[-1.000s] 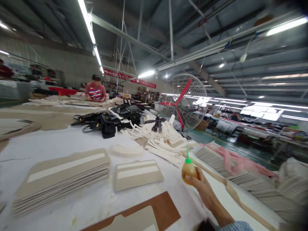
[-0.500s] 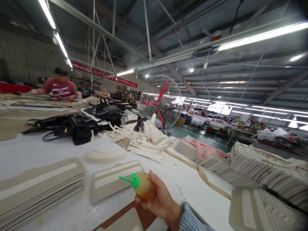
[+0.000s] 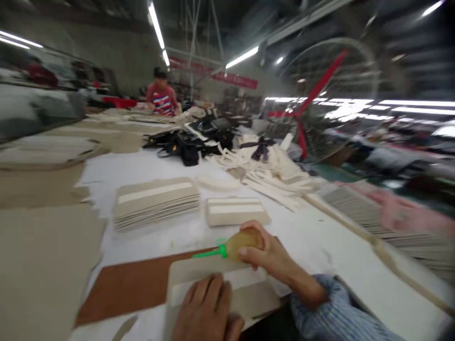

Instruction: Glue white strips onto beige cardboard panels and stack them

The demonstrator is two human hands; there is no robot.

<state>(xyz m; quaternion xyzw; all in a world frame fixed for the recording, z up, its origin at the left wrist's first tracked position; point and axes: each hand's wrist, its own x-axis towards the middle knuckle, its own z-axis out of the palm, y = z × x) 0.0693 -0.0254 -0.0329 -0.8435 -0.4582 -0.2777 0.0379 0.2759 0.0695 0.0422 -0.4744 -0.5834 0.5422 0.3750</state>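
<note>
Rounded bottle (image 3: pixel 242 244) in right grip (image 3: pixel 266 252); flat beige panel (image 3: pixel 253 298).

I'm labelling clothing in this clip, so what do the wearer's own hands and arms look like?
The right hand is bare and ungloved, with a long blue-and-white sleeve in a fine pattern, blurred here, ending near the wrist. The left hand is ungloved too; its sleeve is out of view.
</note>
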